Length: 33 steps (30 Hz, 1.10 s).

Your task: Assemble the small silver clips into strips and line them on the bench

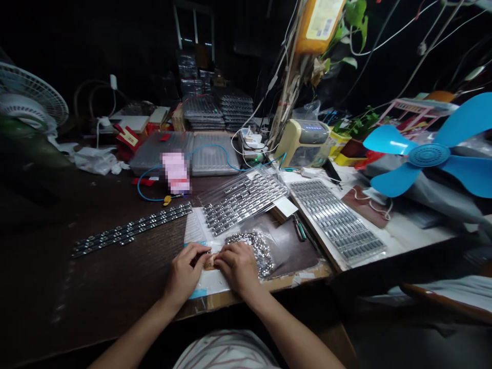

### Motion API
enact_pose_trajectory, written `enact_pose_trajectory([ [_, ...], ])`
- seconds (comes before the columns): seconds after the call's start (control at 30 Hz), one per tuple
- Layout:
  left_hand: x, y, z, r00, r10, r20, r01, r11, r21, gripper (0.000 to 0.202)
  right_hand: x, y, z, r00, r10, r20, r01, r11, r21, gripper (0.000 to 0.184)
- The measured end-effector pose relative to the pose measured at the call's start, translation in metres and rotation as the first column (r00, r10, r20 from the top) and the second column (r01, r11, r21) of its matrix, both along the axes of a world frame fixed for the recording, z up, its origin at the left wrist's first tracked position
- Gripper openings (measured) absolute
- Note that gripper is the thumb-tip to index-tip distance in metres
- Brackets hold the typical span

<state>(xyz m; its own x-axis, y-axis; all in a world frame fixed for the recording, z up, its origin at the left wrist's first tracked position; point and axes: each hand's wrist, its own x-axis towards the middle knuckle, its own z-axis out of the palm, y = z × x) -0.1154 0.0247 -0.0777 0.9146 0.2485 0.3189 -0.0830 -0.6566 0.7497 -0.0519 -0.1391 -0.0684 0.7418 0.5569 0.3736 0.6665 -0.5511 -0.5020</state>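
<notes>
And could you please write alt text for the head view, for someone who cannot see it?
A person's left hand and right hand meet at a small orange-brown piece near the edge of a dark table. A heap of shiny metal parts lies beside the right hand; beyond are filled trays and a blue fan.

My forearms converged forward. My left hand curved inward, thumb and index tips near each other; my right hand lay back-up, fingers bent toward the left.
</notes>
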Motion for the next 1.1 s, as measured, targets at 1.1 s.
enact_pose_trajectory([
  [1.1, 0.01, -0.022, 0.005, 0.984, -0.165, -0.067, 0.172, 0.978, 0.119, 0.012, 0.017, -0.032, -0.013, 0.993, -0.107, 0.048, 0.104, 0.993, 0.048, 0.011],
])
